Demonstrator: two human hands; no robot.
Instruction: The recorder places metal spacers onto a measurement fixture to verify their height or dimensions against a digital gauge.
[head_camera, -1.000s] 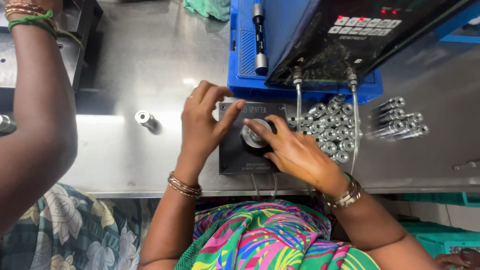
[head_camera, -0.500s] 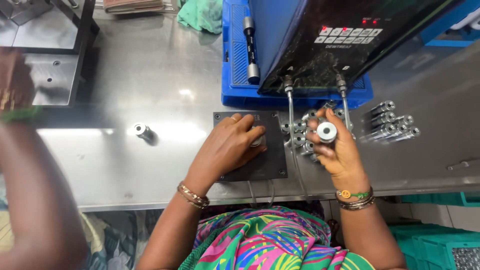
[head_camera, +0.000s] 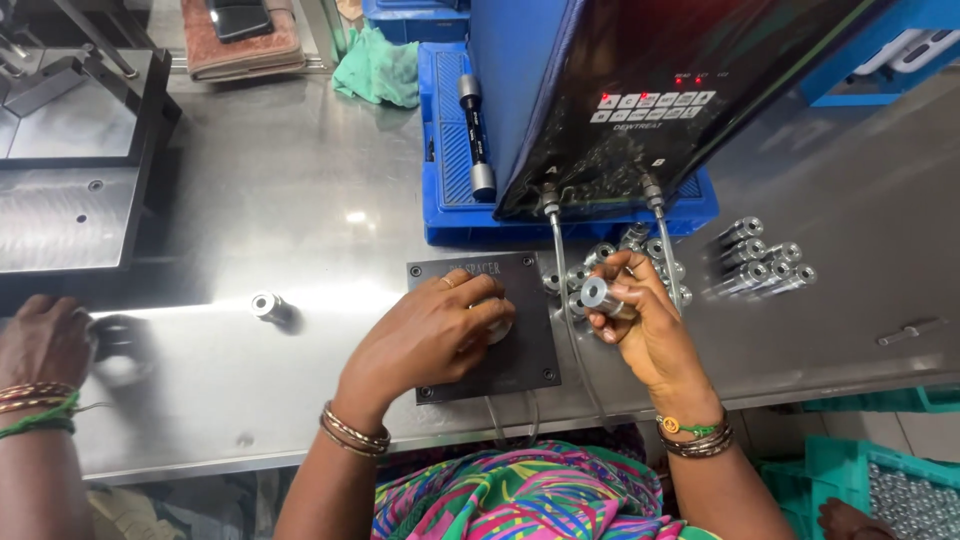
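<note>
Partly hidden under the left hand (head_camera: 432, 335), a part on the black plate (head_camera: 520, 350); right hand (head_camera: 640, 325) fingers grasp a metal cylinder (head_camera: 600, 296).

One black plate (head_camera: 520, 345), one blue machine (head_camera: 600, 100), two hoses (head_camera: 560, 260), one green cloth (head_camera: 378, 68), many steel cylinders (head_camera: 760, 265).

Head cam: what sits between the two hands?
Between left hand and right hand: the dark fixture plate edge and a thin grey cable crossing the table.
</note>
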